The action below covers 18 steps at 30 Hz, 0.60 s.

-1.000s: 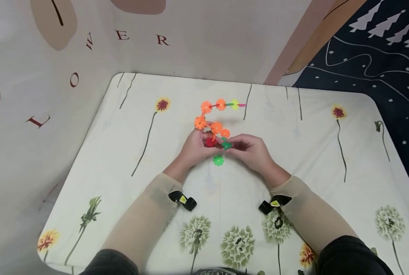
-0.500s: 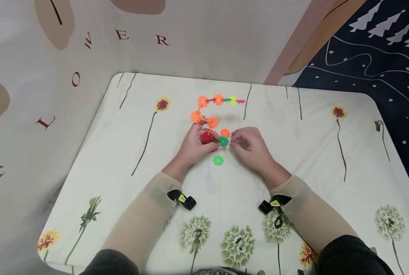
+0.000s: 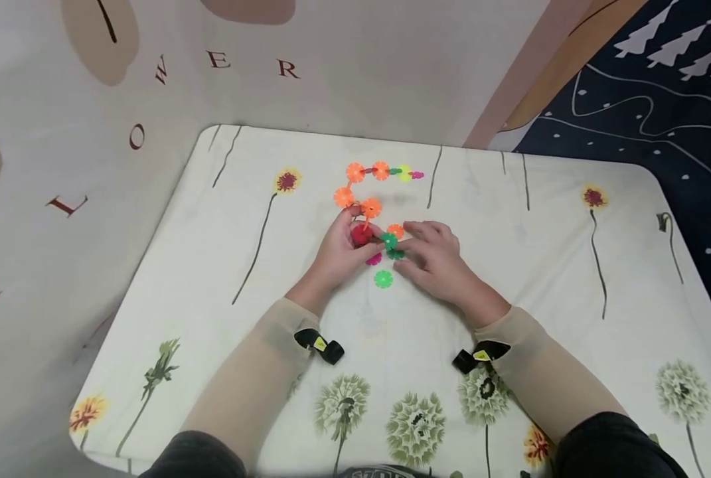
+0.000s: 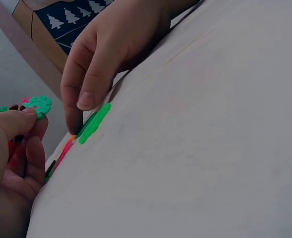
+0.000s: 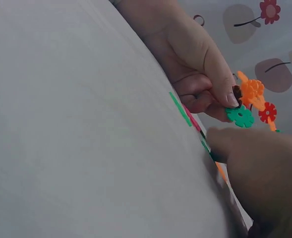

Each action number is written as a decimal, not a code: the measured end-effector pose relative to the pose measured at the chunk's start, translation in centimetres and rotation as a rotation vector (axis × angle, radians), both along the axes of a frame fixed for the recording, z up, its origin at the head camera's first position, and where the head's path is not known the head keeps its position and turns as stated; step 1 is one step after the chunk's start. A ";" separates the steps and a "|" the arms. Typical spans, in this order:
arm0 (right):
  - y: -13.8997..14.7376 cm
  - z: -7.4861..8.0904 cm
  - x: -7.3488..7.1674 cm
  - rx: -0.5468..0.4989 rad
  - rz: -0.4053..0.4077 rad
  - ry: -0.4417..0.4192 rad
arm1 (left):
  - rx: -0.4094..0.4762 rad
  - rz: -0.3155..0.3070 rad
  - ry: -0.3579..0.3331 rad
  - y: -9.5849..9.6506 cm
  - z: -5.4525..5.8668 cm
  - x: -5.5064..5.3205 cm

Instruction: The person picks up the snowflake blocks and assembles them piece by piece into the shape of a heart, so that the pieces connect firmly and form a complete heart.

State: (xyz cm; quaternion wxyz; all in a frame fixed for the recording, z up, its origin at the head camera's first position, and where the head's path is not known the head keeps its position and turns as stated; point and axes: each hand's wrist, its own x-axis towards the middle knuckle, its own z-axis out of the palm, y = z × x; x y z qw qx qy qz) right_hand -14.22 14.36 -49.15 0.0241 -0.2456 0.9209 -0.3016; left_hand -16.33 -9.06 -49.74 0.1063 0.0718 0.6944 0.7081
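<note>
Firstly, head view: left hand (image 3: 344, 244) pinches one chain (image 3: 343, 197), four orange discs (image 3: 380, 170) in it; right hand (image 3: 439, 257), fingers apart, beside one dark green disc (image 3: 396, 255) on the worktop (image 3: 498, 212); left wrist: one teal-green disc (image 4: 41, 106) pinched; right wrist: one red disc (image 5: 267, 112).

Right grip (image 3: 431, 257) has uncurled
</note>
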 end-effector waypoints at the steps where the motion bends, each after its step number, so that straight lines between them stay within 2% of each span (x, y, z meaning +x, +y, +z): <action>1: 0.0 -0.1 0.0 -0.022 -0.018 0.007 | -0.003 -0.001 0.002 0.0 -0.1 0.0; 7: -0.2 -0.4 -0.2 -0.082 -0.090 0.035 | -0.020 -0.003 0.005 -0.2 -0.1 -0.1; 14: -0.2 -0.4 -0.1 -0.081 -0.083 0.030 | -0.016 -0.013 0.021 -0.2 -0.3 -0.1; 18: -0.1 -0.5 -0.1 -0.167 -0.097 0.003 | -0.022 -0.017 0.026 -0.1 -0.2 0.0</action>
